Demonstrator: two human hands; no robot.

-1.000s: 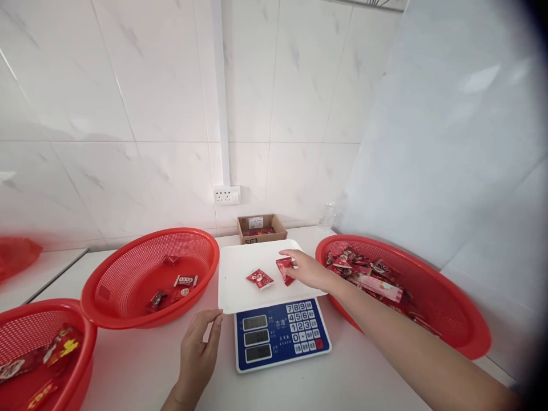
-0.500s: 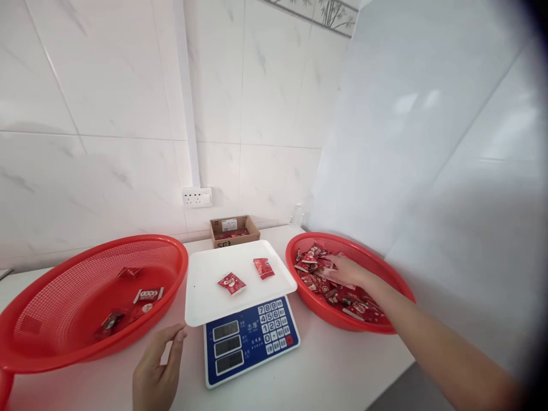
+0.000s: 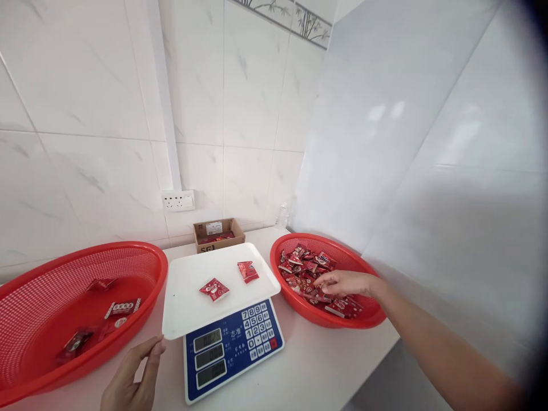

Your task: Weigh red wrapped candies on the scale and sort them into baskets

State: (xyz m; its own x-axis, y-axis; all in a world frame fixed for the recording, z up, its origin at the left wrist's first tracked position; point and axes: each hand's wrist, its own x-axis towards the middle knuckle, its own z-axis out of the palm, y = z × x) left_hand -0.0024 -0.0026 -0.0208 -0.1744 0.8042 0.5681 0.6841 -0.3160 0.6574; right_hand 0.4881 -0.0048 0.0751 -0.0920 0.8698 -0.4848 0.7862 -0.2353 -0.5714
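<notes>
The right hand [image 3: 346, 282] is held, fingers apart, over red packets [image 3: 306, 267] right of the scale [image 3: 233, 349]; left of it, the left hand [image 3: 131, 381] is seen with fingers pinched together.

We see red snack packets [image 3: 299, 267] heaped in a red basket [image 3: 299, 308], two more [image 3: 214, 289] lying apart on a white scale pan [image 3: 192, 315].

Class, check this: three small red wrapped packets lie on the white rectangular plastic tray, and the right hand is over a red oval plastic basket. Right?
Not quite: the head view shows two small red wrapped packets, not three, on the white rectangular plastic tray. The right hand is indeed over a red oval plastic basket.
</notes>
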